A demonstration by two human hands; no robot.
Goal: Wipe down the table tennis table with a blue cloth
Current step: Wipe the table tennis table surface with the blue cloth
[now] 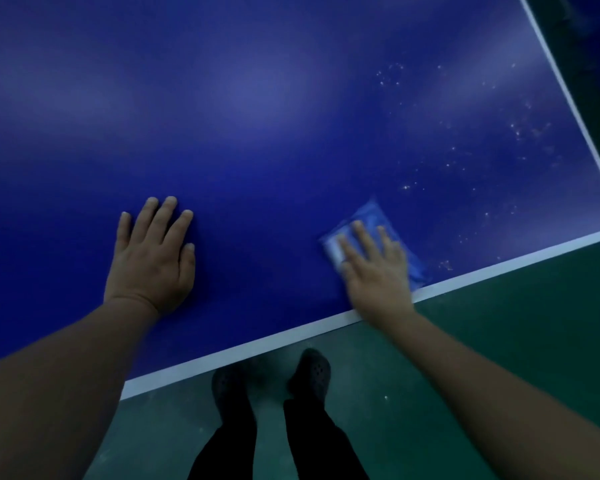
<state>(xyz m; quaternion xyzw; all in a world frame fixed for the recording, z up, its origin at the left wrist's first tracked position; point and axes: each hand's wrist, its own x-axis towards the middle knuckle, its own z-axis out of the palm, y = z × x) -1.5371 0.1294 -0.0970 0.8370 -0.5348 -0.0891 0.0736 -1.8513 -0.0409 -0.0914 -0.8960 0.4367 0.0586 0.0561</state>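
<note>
My right hand [374, 271] lies flat, fingers straight, pressing the blue cloth [371, 233] on the desk [257, 116] near its white edge. My left hand [153, 258] rests flat, holding nothing. White specks [465, 150] lie ahead and right of the cloth.

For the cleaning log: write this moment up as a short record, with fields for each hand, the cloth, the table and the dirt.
left hand: flat on the table, fingers straight, holding nothing
right hand: presses the cloth flat, fingers straight
blue cloth: folded, on the table near the near edge
table: blue top, white edge lines
white specks: scattered beyond the cloth, toward the right corner
</note>
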